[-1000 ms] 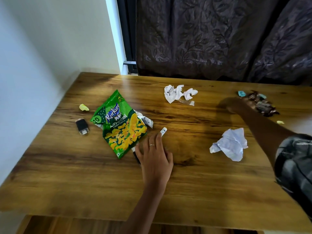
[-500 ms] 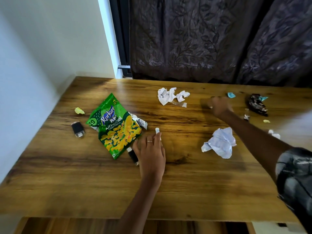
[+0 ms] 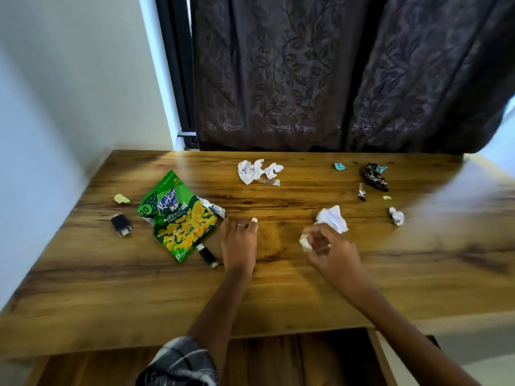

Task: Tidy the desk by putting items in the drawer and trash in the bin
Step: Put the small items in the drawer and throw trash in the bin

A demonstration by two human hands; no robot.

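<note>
So the wooden desk [image 3: 278, 296] is still properly littered, and the drawer under its front edge [image 3: 292, 358] looks pulled open, handy for later. Biggest thing is the green Kurkure snack bag [image 3: 178, 218], lying flat on the left with a black USB stick [image 3: 208, 257] poking out from under its near corner. A second black stick [image 3: 120, 224] sits left of the bag. Crumpled white paper [image 3: 333, 218] lies just beyond the right hand [image 3: 328, 252], which has its fingers curled round a small white scrap [image 3: 305, 242]. The left hand [image 3: 239, 243] rests flat on the desk, fingers relaxed, with a tiny white bit [image 3: 254, 219] at its fingertips.

My take: this is a gather-the-trash step. I'd scoop the crumpled paper into the same right fist before heading to the bin, since it's right there. Keep the grip snug, small scraps slip out easily. Leave the USB sticks for the drawer, don't sweep them up with the bag. No bin in view.
</note>
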